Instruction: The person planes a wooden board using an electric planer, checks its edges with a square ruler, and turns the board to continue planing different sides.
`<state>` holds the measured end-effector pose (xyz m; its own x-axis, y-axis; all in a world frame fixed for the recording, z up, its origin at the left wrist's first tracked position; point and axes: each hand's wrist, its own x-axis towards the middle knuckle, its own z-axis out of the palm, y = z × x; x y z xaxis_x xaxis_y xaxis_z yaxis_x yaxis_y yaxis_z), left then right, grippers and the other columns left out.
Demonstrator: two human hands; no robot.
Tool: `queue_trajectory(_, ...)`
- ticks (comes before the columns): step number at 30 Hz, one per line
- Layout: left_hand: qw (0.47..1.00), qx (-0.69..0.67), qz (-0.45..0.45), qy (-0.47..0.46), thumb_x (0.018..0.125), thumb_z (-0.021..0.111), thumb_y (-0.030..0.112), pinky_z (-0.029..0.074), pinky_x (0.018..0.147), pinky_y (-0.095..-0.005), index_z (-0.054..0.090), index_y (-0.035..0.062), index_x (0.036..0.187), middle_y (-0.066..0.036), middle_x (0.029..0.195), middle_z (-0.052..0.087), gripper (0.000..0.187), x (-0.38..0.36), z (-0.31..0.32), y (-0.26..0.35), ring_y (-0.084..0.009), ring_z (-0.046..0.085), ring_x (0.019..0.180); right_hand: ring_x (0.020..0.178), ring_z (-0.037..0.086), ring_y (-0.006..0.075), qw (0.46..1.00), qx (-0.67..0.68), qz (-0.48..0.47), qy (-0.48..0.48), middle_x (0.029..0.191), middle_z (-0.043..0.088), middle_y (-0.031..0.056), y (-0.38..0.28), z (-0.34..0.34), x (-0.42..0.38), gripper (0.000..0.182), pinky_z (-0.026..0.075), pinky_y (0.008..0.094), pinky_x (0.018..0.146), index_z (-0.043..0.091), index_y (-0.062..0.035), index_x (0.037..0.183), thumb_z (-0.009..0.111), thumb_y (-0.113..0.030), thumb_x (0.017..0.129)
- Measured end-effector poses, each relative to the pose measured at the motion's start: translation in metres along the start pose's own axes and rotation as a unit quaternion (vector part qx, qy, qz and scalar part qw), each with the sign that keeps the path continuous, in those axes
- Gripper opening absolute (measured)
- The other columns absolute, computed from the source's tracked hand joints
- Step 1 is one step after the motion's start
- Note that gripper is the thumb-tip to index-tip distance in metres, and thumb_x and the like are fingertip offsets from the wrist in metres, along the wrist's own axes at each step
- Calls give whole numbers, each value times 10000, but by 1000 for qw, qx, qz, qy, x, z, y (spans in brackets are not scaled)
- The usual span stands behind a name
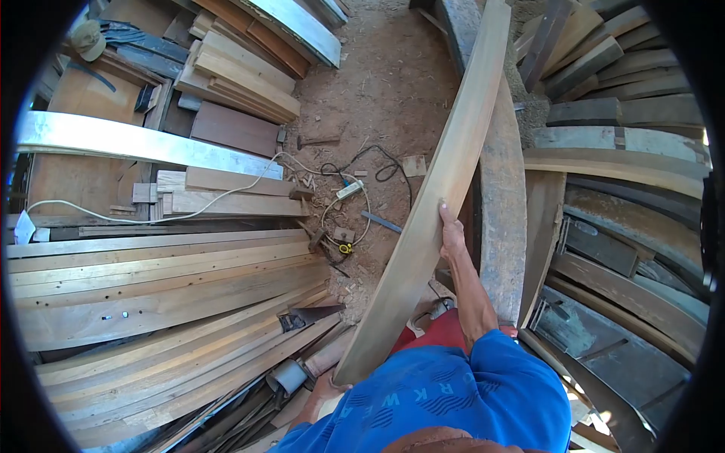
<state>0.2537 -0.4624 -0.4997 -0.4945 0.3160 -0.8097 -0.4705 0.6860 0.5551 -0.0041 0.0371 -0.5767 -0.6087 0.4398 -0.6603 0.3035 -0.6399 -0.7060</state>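
1. Nearest to me, the person in the blue printed shirt [453, 400] is standing over a long, pale brown wooden plank [430, 204] and carrying it on a slant. Its near end is sitting low by the body and its far end is reaching up and away over the dirt floor [385, 83].

2. The left hand [326, 386] is propping the plank's near end from below. Only part of it is showing, so I cannot tell how far its fingers are curling, but it looks to be bearing most of the weight. Keeping that hand well under the end, not on its corner, should be stopping the board from slipping.

3. The right hand [451, 232] is reaching further up, fingers wrapping over the plank's right edge and gripping it. To my eye that hand is doing the steering, so a firm hold there matters.

4. Just beyond, a weathered grey beam [502, 219] is standing close beside the plank. The far end is needing room to swing past it.

5. Further off, a white cable and power strip [349, 189] are lying on the floor among offcuts, with stacked light wooden boards [166, 279] to the left. Footing is deserving care.
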Motion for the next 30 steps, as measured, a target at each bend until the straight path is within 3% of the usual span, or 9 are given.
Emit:
queue_trajectory(3,1000,-13,3,6,695,928,297,498,1009,-367,552,59,1388,-136,1256,695,823,13,7,-39,-226,651,1171,1092,652,267,1000,22,-15,-9,1208,661,172,-29,-1,-29,666,543,430,939,567,78,1312,745,-423,910)
queue_trajectory(6,998,55,-42,12,700,927,314,497,1010,-375,543,44,1387,-156,1254,690,831,25,5,-9,-244,643,1188,1060,657,263,999,-4,-47,-15,1189,667,178,-68,-1,-49,701,537,403,932,549,92,1322,717,-457,921)
queue_trajectory(9,999,-4,-31,19,691,933,323,497,1010,-391,522,2,1377,-190,1250,681,861,35,1,31,-269,635,1198,1067,652,277,995,3,-101,-13,1194,656,208,-113,2,-70,769,529,412,940,535,124,1312,742,-486,891)
queue_trajectory(12,997,65,21,26,681,937,323,495,1010,-403,478,-36,1385,-220,1264,658,914,85,4,-11,-297,627,1204,1081,643,294,990,-11,-144,-3,1195,645,227,-149,-2,-75,836,521,427,950,527,144,1300,772,-517,851)
queue_trajectory(15,984,167,17,61,679,926,314,490,1010,-410,461,-33,1374,-231,1273,638,906,73,1,99,-316,622,1194,1093,633,300,982,15,-186,-12,1195,637,235,-196,6,-109,878,512,442,961,522,153,1292,804,-527,815)
queue_trajectory(22,906,40,366,210,767,840,257,512,958,-437,477,-8,1303,-208,1162,631,700,84,-4,333,-322,641,1087,1036,650,245,938,112,-305,-118,1152,671,175,-261,16,-188,746,525,405,912,581,102,1251,818,-467,832)
queue_trajectory(24,875,40,446,183,828,782,253,512,942,-429,450,-11,1334,-202,1185,617,661,79,1,393,-311,640,1070,925,682,226,911,139,-365,-132,1047,712,163,-270,21,-216,620,551,373,832,650,99,1156,812,-419,855)
queue_trajectory(27,808,105,545,197,886,731,279,507,930,-414,419,-31,1359,-209,1182,611,646,55,6,464,-292,636,1068,936,676,205,894,133,-399,-157,1065,713,153,-274,20,-240,597,548,367,835,656,76,1169,807,-413,862)
queue_trajectory(30,756,31,635,156,920,695,335,499,924,-405,411,-54,1362,-226,1163,607,654,22,3,525,-280,629,1071,931,670,192,880,122,-429,-165,1058,713,136,-276,19,-261,575,543,356,833,659,64,1173,796,-407,873)
